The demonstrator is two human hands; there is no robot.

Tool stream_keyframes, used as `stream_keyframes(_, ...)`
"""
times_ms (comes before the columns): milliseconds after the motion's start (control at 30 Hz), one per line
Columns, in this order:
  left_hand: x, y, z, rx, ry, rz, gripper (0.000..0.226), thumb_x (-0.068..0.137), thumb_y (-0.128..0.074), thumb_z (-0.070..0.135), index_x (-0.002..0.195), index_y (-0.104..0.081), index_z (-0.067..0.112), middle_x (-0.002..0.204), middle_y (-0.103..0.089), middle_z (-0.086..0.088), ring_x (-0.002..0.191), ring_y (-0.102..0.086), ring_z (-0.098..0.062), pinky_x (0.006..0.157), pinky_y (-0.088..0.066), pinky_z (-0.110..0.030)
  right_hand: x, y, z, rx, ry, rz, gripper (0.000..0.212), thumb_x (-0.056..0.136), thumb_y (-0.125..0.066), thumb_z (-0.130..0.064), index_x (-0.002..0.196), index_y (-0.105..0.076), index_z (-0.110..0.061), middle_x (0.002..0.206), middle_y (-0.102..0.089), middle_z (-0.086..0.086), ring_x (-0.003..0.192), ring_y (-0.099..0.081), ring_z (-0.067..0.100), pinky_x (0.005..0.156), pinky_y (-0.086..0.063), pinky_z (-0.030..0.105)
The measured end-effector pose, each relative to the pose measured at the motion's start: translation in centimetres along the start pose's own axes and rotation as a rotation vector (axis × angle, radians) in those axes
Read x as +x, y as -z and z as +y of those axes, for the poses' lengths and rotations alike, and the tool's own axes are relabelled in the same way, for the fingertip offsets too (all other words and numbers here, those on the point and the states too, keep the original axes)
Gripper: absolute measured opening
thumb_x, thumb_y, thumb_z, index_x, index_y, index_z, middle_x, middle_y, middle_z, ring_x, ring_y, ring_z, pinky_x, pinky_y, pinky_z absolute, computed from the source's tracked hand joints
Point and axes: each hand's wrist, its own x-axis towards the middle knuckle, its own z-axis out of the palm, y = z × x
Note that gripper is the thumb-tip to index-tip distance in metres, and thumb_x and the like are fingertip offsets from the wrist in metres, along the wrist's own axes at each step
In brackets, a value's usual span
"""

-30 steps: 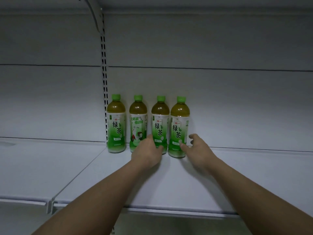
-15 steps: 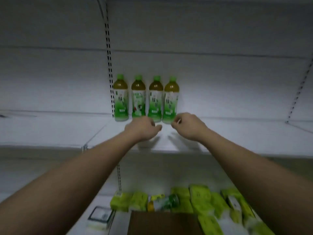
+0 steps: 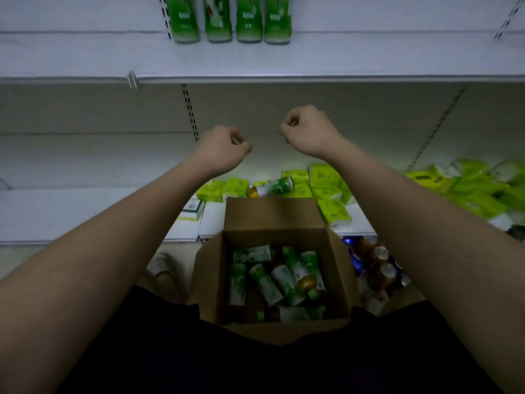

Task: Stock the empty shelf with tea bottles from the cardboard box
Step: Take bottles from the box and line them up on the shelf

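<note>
Cardboard box (image 3: 277, 220) below empty hands (image 3: 260, 139)

No print on the bottle labels (image 3: 247, 15) can be read.

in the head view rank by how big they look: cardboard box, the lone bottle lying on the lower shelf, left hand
1. cardboard box, by far the largest.
2. left hand.
3. lying bottle.
The hand and bottle look fairly close in size, and the hand is nearer the camera, so their order is unsure.
</note>
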Motion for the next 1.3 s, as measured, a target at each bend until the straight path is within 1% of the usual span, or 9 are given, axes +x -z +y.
stream_keyframes(200, -3.4, -9.5, -5.1, -0.116, 0.206, -0.106, 0.016, 0.086, -0.058, 0.031, 0.09, -0.069, 0.021, 0.095, -0.07, -0.009, 0.092, -0.064, -0.027, 0.072, -0.044, -0.027, -3.6, -8.8, 4.8, 0.095, -0.13, -0.206, 0.014, 0.084, -0.056, -0.019, 0.074, -0.065, -0.017, 0.087, -0.073, 0.015, 0.088, -0.067, 0.032, 0.077, -0.055, 0.036)
stream_keyframes(333, -5.4, -15.6, -8.8, -0.109, 0.286, -0.265, 0.024, 0.09, -0.054, 0.029, 0.099, -0.07, 0.014, 0.103, -0.069, -0.012, 0.089, -0.062, -0.024, 0.07, -0.038, -0.025, -5.9, -13.8, 8.7, 0.144, -0.214, -0.359, 0.019, 0.089, -0.051, -0.003, 0.088, -0.068, 0.005, 0.093, -0.067, 0.026, 0.089, -0.062, 0.028, 0.066, -0.04, 0.019)
stream_keyframes(467, -6.6, -19.7, -12.7, -0.099, 0.416, -0.412, 0.029, 0.09, -0.053, 0.038, 0.107, -0.065, 0.018, 0.098, -0.064, -0.004, 0.08, -0.056, -0.019, 0.066, -0.042, -0.026, -7.1, -17.0, 13.0, 0.106, -0.349, -0.507, 0.019, 0.094, -0.048, -0.025, 0.081, -0.058, -0.016, 0.078, -0.057, 0.005, 0.081, -0.056, 0.024, 0.073, -0.043, 0.032)
stream_keyframes(700, -6.2, -24.9, -16.1, -0.155, 0.629, -0.552, 0.02, 0.091, -0.052, 0.034, 0.095, -0.061, 0.016, 0.087, -0.059, -0.004, 0.077, -0.055, -0.021, 0.069, -0.043, -0.031, -9.2, -21.9, 20.1, 0.146, -0.562, -0.584, 0.023, 0.093, -0.051, -0.023, 0.094, -0.066, -0.006, 0.094, -0.068, 0.018, 0.091, -0.063, 0.032, 0.082, -0.051, 0.04)
stream_keyframes(800, -6.4, -27.8, -16.2, -0.167, 0.66, -0.604, 0.02, 0.093, -0.052, 0.036, 0.087, -0.057, 0.018, 0.081, -0.058, -0.004, 0.07, -0.054, -0.018, 0.063, -0.045, -0.031, -11.0, -23.4, 23.2, 0.141, -0.647, -0.594, 0.014, 0.094, -0.051, -0.025, 0.09, -0.06, -0.015, 0.086, -0.063, 0.008, 0.087, -0.059, 0.03, 0.074, -0.046, 0.034)
stream_keyframes(867, -7.2, -30.1, -16.2, -0.182, 0.665, -0.648, 0.018, 0.096, -0.049, 0.032, 0.097, -0.057, 0.017, 0.091, -0.061, -0.007, 0.076, -0.055, -0.021, 0.066, -0.044, -0.032, -12.1, -24.3, 25.3, 0.143, -0.701, -0.588, 0.011, 0.095, -0.051, -0.024, 0.092, -0.057, -0.015, 0.088, -0.062, 0.01, 0.085, -0.057, 0.031, 0.072, -0.044, 0.033)
stream_keyframes(1000, -9.5, -34.1, -16.3, -0.194, 0.712, -0.731, 0.029, 0.096, -0.049, 0.033, 0.111, -0.058, 0.011, 0.11, -0.062, -0.012, 0.085, -0.054, -0.023, 0.069, -0.043, -0.03, -13.5, -26.3, 28.2, 0.185, -0.791, -0.603, 0.035, 0.096, -0.053, -0.027, 0.122, -0.053, -0.005, 0.115, -0.059, 0.02, 0.103, -0.058, 0.039, 0.084, -0.05, 0.042)
stream_keyframes(1167, -12.3, -37.3, -17.9, -0.242, 0.749, -0.848, 0.055, 0.086, -0.061, 0.05, 0.127, -0.054, 0.014, 0.121, -0.059, -0.007, 0.092, -0.053, -0.019, 0.07, -0.045, -0.027, -14.7, -28.8, 29.4, 0.238, -0.922, -0.496, 0.066, 0.093, -0.06, -0.021, 0.147, -0.024, -0.009, 0.145, -0.04, 0.018, 0.127, -0.046, 0.037, 0.101, -0.042, 0.043)
stream_keyframes(1300, -13.8, -39.0, -18.2, -0.355, 0.767, -0.957, 0.061, 0.081, -0.069, 0.045, 0.134, -0.051, 0.02, 0.135, -0.055, -0.006, 0.116, -0.054, -0.024, 0.095, -0.047, -0.032, -15.7, -30.2, 29.9, 0.419, -1.053, -0.431, 0.083, 0.093, -0.061, -0.013, 0.154, -0.005, -0.015, 0.152, -0.034, 0.015, 0.134, -0.04, 0.034, 0.107, -0.037, 0.042)
